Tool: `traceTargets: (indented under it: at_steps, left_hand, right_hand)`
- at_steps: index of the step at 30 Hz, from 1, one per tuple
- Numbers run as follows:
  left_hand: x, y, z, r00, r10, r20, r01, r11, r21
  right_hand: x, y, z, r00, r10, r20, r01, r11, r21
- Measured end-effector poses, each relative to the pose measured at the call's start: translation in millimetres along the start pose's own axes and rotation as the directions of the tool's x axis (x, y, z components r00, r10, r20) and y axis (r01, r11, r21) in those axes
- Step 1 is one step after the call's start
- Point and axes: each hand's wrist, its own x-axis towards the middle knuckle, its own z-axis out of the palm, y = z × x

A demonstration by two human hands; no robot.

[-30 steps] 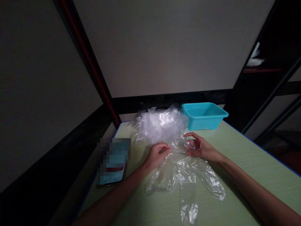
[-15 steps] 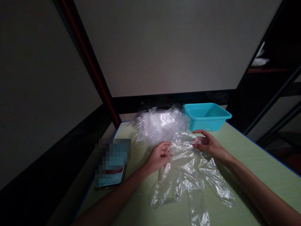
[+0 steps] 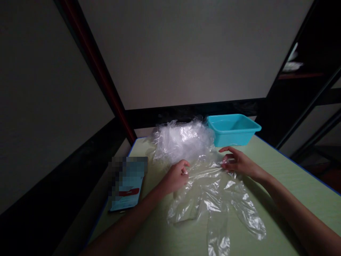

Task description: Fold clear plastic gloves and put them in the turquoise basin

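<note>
Plastic glove [image 3: 213, 199] lies flat, both hands, left [image 3: 174, 176] and right [image 3: 237, 163], pinching its cuff taut.

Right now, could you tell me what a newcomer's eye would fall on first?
The clear plastic glove lies spread on the green table, its cuff pinched between the left hand and the right hand. Behind it sits a crumpled heap of clear plastic, with a turquoise tub to its right.

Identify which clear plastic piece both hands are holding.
The single glove lying flat, pinched at its cuff by left hand and right hand; the crumpled heap behind is untouched.
</note>
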Motion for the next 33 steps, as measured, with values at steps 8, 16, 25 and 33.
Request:
traceTargets:
  at_steps: [8,16,25,33]
  left_hand:
    - [-5.9,4.7,6.8,0.999,-0.037,-0.007,0.037,0.998,-0.053]
    - [-6.1,4.7,24.6,0.998,-0.058,-0.008,0.053,0.963,-0.265]
    - [-9.7,10.0,16.9,1.000,-0.017,0.022,0.026,0.813,-0.582]
    - [-7.5,3.1,22.9,0.998,-0.057,0.012,0.053,0.791,-0.610]
  right_hand:
    - [3.2,10.0,-1.6,1.000,-0.018,0.017,0.019,0.998,-0.055]
    - [1.9,12.1,-2.8,1.000,0.000,-0.027,-0.003,0.991,-0.132]
    - [2.8,11.4,0.2,0.994,0.035,-0.105,-0.042,0.997,-0.065]
    - [1.7,13.7,2.5,0.978,0.013,-0.210,-0.019,1.000,-0.022]
